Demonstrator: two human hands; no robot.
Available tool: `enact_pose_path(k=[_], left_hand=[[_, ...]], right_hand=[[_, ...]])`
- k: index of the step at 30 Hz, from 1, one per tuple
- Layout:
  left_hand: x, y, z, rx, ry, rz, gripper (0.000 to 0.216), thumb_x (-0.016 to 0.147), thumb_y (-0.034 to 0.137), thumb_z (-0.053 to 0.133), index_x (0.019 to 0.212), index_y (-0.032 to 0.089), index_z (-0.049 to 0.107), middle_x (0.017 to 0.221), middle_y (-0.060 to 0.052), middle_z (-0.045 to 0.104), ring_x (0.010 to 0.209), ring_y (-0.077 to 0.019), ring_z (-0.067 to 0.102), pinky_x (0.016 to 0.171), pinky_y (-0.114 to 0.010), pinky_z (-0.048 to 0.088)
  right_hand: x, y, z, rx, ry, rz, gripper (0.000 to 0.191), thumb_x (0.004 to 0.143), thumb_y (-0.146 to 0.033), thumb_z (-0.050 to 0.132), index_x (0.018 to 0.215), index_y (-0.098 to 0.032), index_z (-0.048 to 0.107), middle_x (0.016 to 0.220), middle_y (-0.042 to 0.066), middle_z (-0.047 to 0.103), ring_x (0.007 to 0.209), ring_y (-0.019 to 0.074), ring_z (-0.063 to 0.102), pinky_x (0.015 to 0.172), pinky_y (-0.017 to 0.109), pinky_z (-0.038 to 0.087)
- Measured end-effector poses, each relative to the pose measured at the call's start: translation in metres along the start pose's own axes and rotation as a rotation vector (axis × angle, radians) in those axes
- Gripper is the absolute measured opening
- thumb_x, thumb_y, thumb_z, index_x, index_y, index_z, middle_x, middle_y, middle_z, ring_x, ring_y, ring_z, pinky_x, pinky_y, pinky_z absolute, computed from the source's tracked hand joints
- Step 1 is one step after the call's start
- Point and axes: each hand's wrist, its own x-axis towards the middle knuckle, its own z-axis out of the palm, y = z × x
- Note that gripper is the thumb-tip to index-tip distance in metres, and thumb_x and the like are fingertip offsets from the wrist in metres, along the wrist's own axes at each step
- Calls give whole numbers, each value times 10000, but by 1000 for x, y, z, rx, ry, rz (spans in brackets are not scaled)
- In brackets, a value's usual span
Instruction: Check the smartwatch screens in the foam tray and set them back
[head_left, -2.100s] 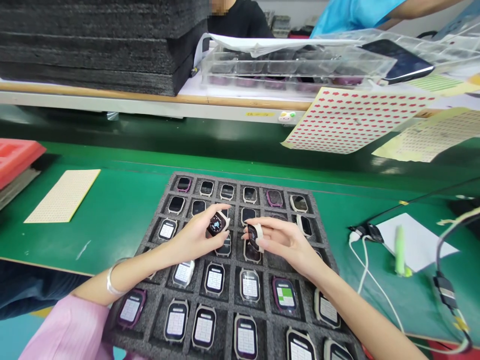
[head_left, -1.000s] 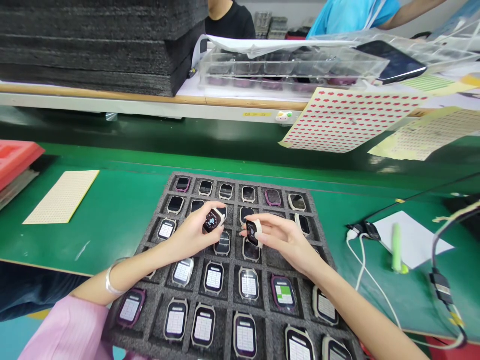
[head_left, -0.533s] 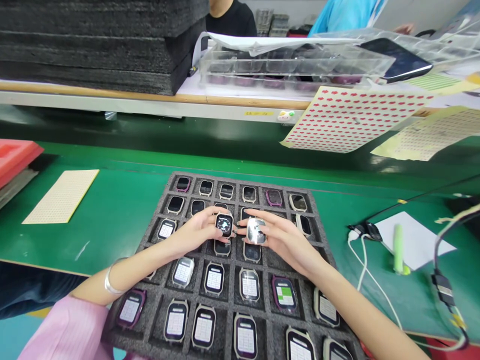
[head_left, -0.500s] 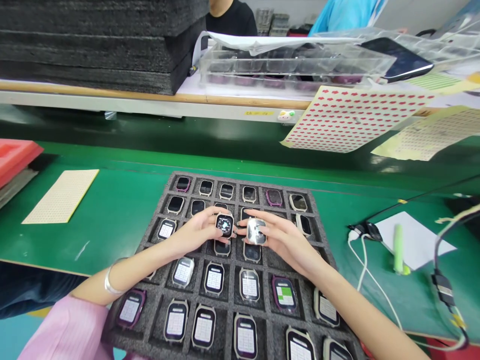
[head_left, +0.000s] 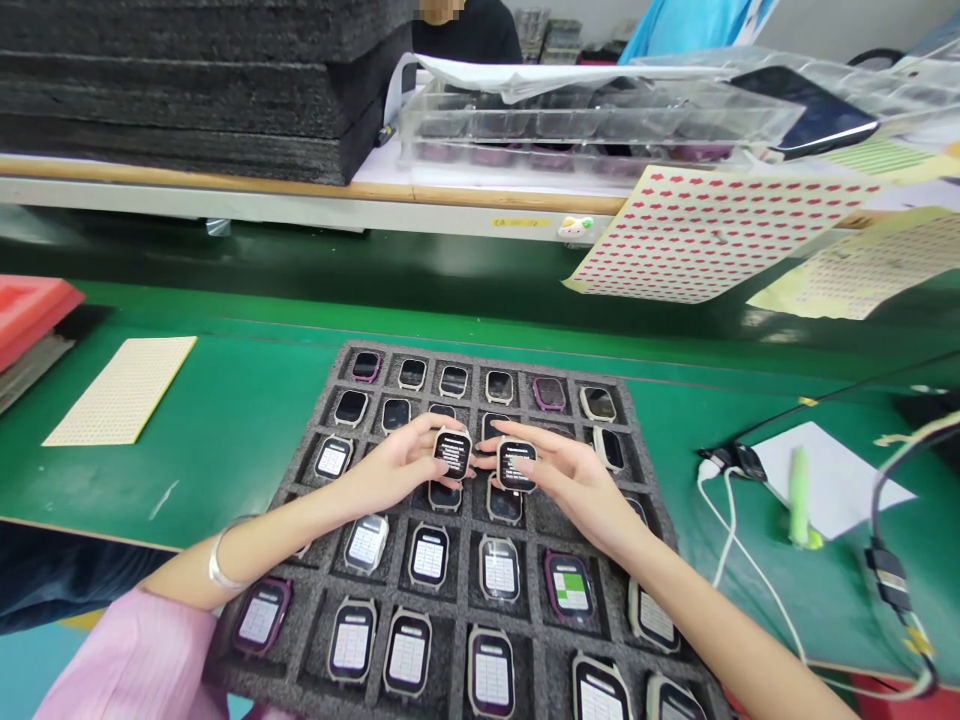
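Observation:
My left hand (head_left: 411, 452) is closed round a smartwatch case (head_left: 453, 454), its thumb at the lower left of the screen. Just to the right, my right hand (head_left: 559, 468) grips a second smartwatch case (head_left: 517, 465) with the thumb over its screen. Both screens are lit with lines of white text on black. The two watches are held side by side, a small gap apart, above a grey foam tray (head_left: 459, 617). Strapless watches lie in the tray's compartments; nearer ones show lit white screens, those at the back dark ones. My hands hide some compartments in the middle.
A shelf above the back carries stacked black foam (head_left: 172, 95), clear plastic trays (head_left: 585, 125) and a phone (head_left: 806, 108). A red-dotted sticker sheet (head_left: 712, 235) hangs from it. White cables (head_left: 750, 575) and a green marker-like stick (head_left: 799, 498) lie at right. A co-worker sits opposite.
Both held watches' screens have changed: the left one from a dial-like picture to text, the right one from a bright white view to text. My hands have hardly moved.

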Motion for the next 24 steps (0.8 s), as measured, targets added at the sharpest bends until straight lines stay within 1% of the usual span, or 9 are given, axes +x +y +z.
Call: enact_pose_path(k=[5,7,10,12,14,17,19,22,24], left_hand=[[0,-1,-1,6,-12,11,351,798,179,581,1129,176,465,997,-63,616,955,-194,614,839,-389,528],[1,-2,-1,14,-11,19,348,800,185,583,1128,180,468,1004,-62,615,951,-193,613,828,-382,530],[0,-3,-1,24,-10,32,351,807,191,586,1137,185,467,1007,-60,618,940,-189,619,835,-385,530],[0,-1,-1,33,-15,32,355,811,201,595,1141,183,465,993,-60,627,926,-189,628,840,-388,530],[-1,1,0,49,-26,28,345,819,218,608,1133,179,470,973,-65,637,920,-193,635,834,-385,532],[-2,4,1,59,-40,19,319,828,252,628,1103,174,487,924,-66,647,917,-203,641,809,-380,540],[-2,5,2,53,-48,11,308,832,264,635,1089,172,493,886,-60,648,898,-203,646,789,-378,547],[-3,6,4,37,-54,-4,286,837,253,637,1069,163,496,851,-57,651,873,-195,653,759,-358,555],[-3,6,5,26,-52,-12,268,836,247,640,1046,155,501,839,-57,649,867,-194,657,732,-338,558]], right_hand=[[-1,1,0,-33,-3,-34,396,848,-303,648,1226,-212,571,1167,90,661,1018,264,657,919,474,531],[-2,4,1,-32,-33,-56,466,824,-293,681,1264,-222,541,1216,93,631,1065,265,632,963,487,501],[-4,7,2,6,-141,-88,646,789,-245,718,1367,-237,430,1309,102,556,1169,269,563,1018,477,452],[-7,6,1,-25,-174,-107,673,811,-226,686,1406,-241,372,1321,108,538,1195,265,541,1014,458,454],[-11,3,-3,-178,-149,-134,612,843,-225,636,1400,-251,384,1304,103,546,1184,261,547,978,438,484],[-21,-6,-17,-596,-104,-225,482,837,-232,626,1303,-264,507,1255,88,559,1155,274,543,965,434,478],[-29,-11,-29,-834,-97,-278,437,828,-240,633,1257,-258,550,1198,91,550,1114,276,541,958,430,463],[-39,-10,-46,-1016,-98,-299,465,846,-261,608,1303,-255,518,1109,97,524,1032,262,546,900,413,475],[-43,-5,-53,-1093,-118,-290,495,853,-267,597,1336,-257,491,1095,99,515,1027,265,537,890,420,474]])
